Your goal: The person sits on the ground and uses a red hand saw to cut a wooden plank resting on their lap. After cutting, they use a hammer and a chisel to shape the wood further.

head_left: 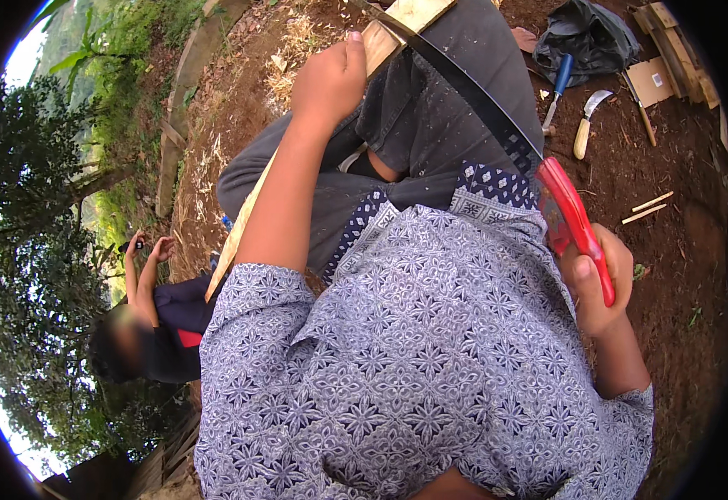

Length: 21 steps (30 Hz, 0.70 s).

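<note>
Through my feed, the left hand has its grip closed on pale wood, most fingers hidden behind it. The right hand wraps its grip around a curved saw's red handle. The dark blade crosses the wood, its tip running off the upper edge; I can't tell whether it bites. The left forearm partly covers a pale strip.
</note>
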Each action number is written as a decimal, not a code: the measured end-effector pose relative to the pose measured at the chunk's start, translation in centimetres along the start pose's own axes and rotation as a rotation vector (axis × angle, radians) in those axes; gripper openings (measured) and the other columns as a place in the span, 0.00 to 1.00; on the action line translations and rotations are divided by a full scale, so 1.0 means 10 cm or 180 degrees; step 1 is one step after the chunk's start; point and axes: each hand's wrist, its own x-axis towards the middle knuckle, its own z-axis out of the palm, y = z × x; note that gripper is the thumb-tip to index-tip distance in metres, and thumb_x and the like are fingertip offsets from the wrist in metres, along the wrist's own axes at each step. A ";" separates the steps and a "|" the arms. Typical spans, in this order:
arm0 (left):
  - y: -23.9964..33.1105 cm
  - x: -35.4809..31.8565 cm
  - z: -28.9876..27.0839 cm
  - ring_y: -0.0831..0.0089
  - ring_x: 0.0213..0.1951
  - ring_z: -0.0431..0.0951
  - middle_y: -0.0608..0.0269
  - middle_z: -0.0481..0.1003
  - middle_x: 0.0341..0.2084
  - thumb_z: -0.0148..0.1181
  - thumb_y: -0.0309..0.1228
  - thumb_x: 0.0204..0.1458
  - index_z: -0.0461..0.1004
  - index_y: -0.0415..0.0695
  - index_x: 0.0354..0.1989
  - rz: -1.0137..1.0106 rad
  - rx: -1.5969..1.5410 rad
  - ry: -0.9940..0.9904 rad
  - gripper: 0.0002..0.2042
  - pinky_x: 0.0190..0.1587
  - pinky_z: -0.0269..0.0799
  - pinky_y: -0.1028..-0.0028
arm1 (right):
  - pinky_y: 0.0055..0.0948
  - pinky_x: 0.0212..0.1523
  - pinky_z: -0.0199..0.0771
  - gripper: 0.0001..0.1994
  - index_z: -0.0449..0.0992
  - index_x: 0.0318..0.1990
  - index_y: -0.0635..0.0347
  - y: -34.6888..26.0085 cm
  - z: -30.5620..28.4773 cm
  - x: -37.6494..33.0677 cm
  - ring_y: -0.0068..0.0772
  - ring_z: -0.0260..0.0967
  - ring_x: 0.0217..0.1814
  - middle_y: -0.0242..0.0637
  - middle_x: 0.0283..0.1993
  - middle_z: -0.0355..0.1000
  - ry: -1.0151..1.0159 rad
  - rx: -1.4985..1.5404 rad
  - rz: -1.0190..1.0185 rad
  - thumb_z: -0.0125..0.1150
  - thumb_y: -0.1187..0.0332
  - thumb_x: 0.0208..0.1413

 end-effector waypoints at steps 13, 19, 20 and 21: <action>0.05 -0.01 -0.01 0.36 0.40 0.80 0.37 0.81 0.33 0.35 0.51 0.68 0.82 0.42 0.37 -0.0097 0.0211 0.0047 0.30 0.46 0.75 0.46 | 0.26 0.25 0.55 0.15 0.71 0.30 0.60 -0.13 0.80 1.57 0.14 0.53 0.24 0.23 0.20 0.59 0.0075 0.0444 -0.0703 0.61 0.61 0.67; -0.04 0.04 0.01 0.36 0.40 0.79 0.36 0.80 0.33 0.36 0.52 0.68 0.81 0.39 0.36 -0.0066 -0.0155 -0.0130 0.31 0.46 0.73 0.48 | 0.30 0.24 0.59 0.15 0.69 0.30 0.60 0.42 0.43 0.48 0.24 0.60 0.21 0.30 0.21 0.61 -0.0021 -0.0298 -0.0696 0.62 0.58 0.62; -0.03 0.03 0.00 0.35 0.40 0.78 0.35 0.79 0.33 0.36 0.53 0.69 0.79 0.38 0.36 -0.0083 -0.0246 -0.0180 0.31 0.46 0.72 0.48 | 0.30 0.24 0.60 0.18 0.69 0.30 0.60 0.46 0.26 0.21 0.25 0.61 0.21 0.30 0.21 0.62 -0.0072 -0.0175 -0.0476 0.62 0.55 0.62; -0.04 0.03 -0.02 0.34 0.40 0.77 0.33 0.78 0.33 0.35 0.53 0.69 0.78 0.36 0.35 -0.0099 -0.0348 -0.0215 0.31 0.45 0.70 0.49 | 0.30 0.24 0.61 0.20 0.69 0.30 0.60 0.45 0.10 -0.03 0.26 0.62 0.20 0.30 0.21 0.63 -0.0123 -0.0067 -0.0267 0.62 0.51 0.61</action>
